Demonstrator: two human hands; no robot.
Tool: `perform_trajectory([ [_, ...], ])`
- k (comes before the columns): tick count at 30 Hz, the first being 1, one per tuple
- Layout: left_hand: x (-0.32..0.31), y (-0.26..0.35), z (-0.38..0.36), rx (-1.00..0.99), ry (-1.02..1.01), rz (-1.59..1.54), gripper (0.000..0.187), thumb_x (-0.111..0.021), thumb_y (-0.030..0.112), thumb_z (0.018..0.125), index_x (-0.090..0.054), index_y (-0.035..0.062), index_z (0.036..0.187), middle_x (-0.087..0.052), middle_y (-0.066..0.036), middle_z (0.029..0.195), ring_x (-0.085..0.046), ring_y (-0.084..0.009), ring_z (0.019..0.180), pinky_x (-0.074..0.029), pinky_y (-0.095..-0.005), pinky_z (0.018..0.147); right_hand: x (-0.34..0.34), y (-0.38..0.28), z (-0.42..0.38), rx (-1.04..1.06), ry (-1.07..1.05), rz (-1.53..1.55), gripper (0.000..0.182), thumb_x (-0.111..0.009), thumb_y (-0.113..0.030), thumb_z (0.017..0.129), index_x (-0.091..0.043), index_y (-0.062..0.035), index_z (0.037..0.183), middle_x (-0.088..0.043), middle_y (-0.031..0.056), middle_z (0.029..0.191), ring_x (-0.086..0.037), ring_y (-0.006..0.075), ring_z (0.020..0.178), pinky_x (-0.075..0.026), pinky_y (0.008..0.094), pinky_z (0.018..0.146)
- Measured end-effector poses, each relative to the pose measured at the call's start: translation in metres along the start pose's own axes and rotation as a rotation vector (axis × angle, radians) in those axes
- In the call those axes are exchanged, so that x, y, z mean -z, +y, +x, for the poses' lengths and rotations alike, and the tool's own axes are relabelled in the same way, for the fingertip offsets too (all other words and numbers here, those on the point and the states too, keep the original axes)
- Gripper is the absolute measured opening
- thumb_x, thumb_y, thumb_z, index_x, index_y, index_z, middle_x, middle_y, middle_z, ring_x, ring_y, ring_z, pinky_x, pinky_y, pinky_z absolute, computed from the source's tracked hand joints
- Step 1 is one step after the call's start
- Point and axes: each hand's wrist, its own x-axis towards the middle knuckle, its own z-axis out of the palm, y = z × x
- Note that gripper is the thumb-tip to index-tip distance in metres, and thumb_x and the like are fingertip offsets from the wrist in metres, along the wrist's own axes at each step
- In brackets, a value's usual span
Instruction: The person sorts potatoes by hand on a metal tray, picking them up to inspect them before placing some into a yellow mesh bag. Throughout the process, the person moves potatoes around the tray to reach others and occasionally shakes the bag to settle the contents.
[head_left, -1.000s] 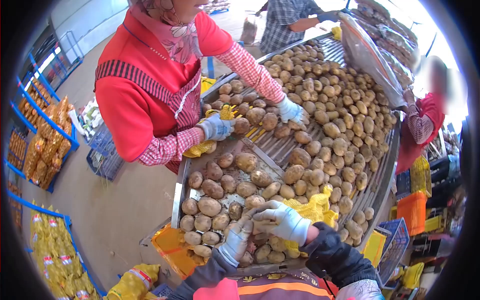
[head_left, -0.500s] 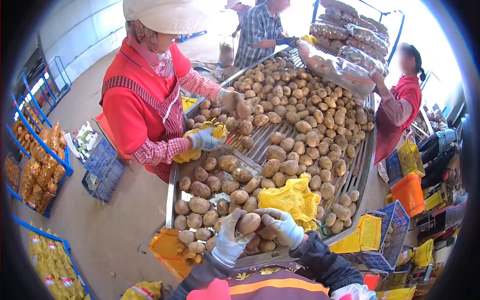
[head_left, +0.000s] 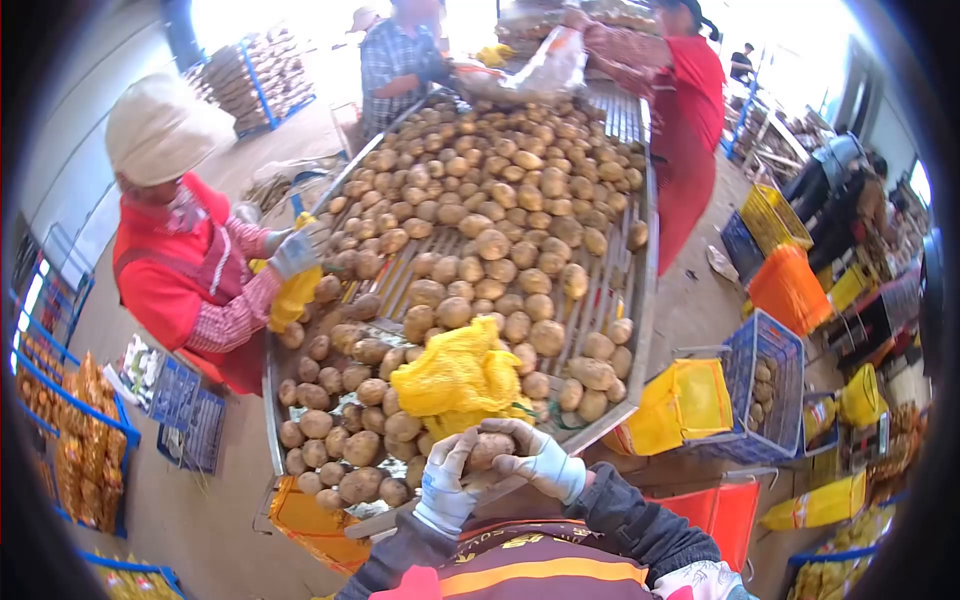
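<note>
Concrete floor surrounds a metal sorting table (head_left: 612, 425) spread with loose potatoes (head_left: 490, 245); a co-worker (head_left: 165, 270) stands at its left side. From the head view, the held potato (head_left: 488, 452) sits just above the table's near edge, between the person's left hand (head_left: 445, 485) and right hand (head_left: 545, 465). Both are closed around it, fingers curled narrow at either end; neither is clearly nearer. Its long axis seems to run across, from hand to hand. Just beyond lies a crumpled yellow mesh bag (head_left: 455, 370), on the potatoes.
</note>
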Motion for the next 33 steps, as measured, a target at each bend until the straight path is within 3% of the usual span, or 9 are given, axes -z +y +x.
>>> perform_trajectory([
  [5, -0.05, 0.025, 0.001, 0.042, -0.137, -0.249, 0.069, -0.083, 0.02, 0.063, -0.057, 0.0066, 0.124, -0.058, -0.013, 0.108, -0.057, -0.0287, 0.099, -0.047, -0.0373, 0.089, 0.038, -0.009, -0.052, -0.002, 0.247, -0.006, 0.063, -0.049, -0.052, 0.092, -0.052, 0.0006, 0.126, -0.06, 0.01, 0.116, -0.06, 0.0177, 0.105, -0.05, 0.0315, 0.088],
  [14, -0.111, 0.066, -0.003, -0.003, -0.443, -0.207, 0.067, -0.082, 0.026, 0.063, -0.057, 0.0047, 0.121, -0.059, -0.014, 0.104, -0.057, -0.0299, 0.097, -0.047, -0.0383, 0.086, 0.075, 0.024, -0.119, 0.129, 0.48, -0.152, 0.04, -0.061, -0.026, 0.091, -0.049, -0.0014, 0.121, -0.059, 0.006, 0.111, -0.057, 0.0126, 0.101, -0.046, 0.028, 0.091],
  [19, -0.122, 0.102, 0.004, 0.004, -0.593, -0.449, 0.03, -0.062, 0.007, 0.085, -0.062, 0.0027, 0.115, -0.062, -0.011, 0.099, -0.061, -0.0241, 0.088, -0.049, -0.0311, 0.081, 0.114, 0.021, -0.182, -0.026, 0.462, 0.696, 0.054, -0.044, -0.054, 0.093, -0.058, -0.0069, 0.115, -0.063, 0.0088, 0.1, -0.062, 0.0225, 0.092, -0.053, 0.0381, 0.073],
  [22, -0.132, 0.079, -0.019, 0.223, -0.648, -0.558, 0.026, -0.062, 0.011, 0.088, -0.062, 0.0026, 0.112, -0.064, -0.011, 0.095, -0.062, -0.0248, 0.087, -0.049, -0.0335, 0.08, 0.143, 0.04, -0.249, -0.041, 0.732, 0.316, 0.048, -0.046, -0.047, 0.093, -0.055, -0.0048, 0.116, -0.064, 0.0102, 0.094, -0.064, 0.0206, 0.085, -0.053, 0.0329, 0.073],
  [25, -0.119, 0.067, -0.026, 0.126, -0.623, -0.447, 0.024, -0.061, 0.014, 0.089, -0.062, 0.0045, 0.111, -0.064, -0.012, 0.091, -0.061, -0.0262, 0.088, -0.05, -0.0358, 0.078, 0.203, 0.084, -0.319, 0.774, 0.606, 0.853, 0.023, -0.052, -0.024, 0.093, -0.059, -0.0052, 0.104, -0.062, 0.0057, 0.085, -0.061, 0.0143, 0.079, -0.052, 0.0219, 0.069],
  [26, -0.116, 0.06, -0.031, 0.101, -0.631, -0.417, 0.024, -0.06, 0.015, 0.089, -0.062, 0.0064, 0.111, -0.063, -0.012, 0.091, -0.061, -0.0266, 0.088, -0.049, -0.036, 0.078, 0.236, 0.101, -0.343, 0.954, 0.665, 0.391, 0.02, -0.049, -0.024, 0.095, -0.059, -0.0073, 0.102, -0.059, 0.0032, 0.085, -0.058, 0.0132, 0.075, -0.05, 0.0232, 0.064],
  [27, -0.111, 0.059, -0.036, 0.167, -0.637, -0.409, 0.024, -0.06, 0.017, 0.09, -0.062, 0.0074, 0.112, -0.062, -0.013, 0.092, -0.06, -0.0271, 0.088, -0.049, -0.0364, 0.08, 0.243, 0.114, -0.361, 0.748, 1.582, 0.567, 0.025, -0.052, -0.027, 0.094, -0.054, -0.0067, 0.107, -0.055, 0.0004, 0.081, -0.054, 0.0116, 0.07, -0.047, 0.0235, 0.059],
  [29, -0.107, 0.046, -0.049, 0.197, -0.673, -0.405, 0.027, -0.058, 0.02, 0.091, -0.061, 0.0077, 0.115, -0.061, -0.015, 0.097, -0.059, -0.0299, 0.093, -0.048, -0.0358, 0.084, 0.209, 0.053, -0.341, 0.489, 1.802, 0.931, 0.034, -0.058, -0.027, 0.091, -0.049, -0.0058, 0.116, -0.055, 0.0005, 0.084, -0.053, 0.0133, 0.068, -0.046, 0.0233, 0.058],
  [33, -0.087, 0.034, -0.057, 0.298, -0.679, -0.378, 0.027, -0.058, 0.016, 0.091, -0.06, 0.0062, 0.117, -0.063, -0.013, 0.102, -0.06, -0.0271, 0.096, -0.047, -0.0349, 0.087, 0.199, 0.048, -0.25, 0.183, 1.412, -0.018, 0.052, -0.063, -0.01, 0.084, -0.04, -0.0017, 0.13, -0.053, 0.005, 0.101, -0.055, 0.0174, 0.085, -0.051, 0.0301, 0.073],
])
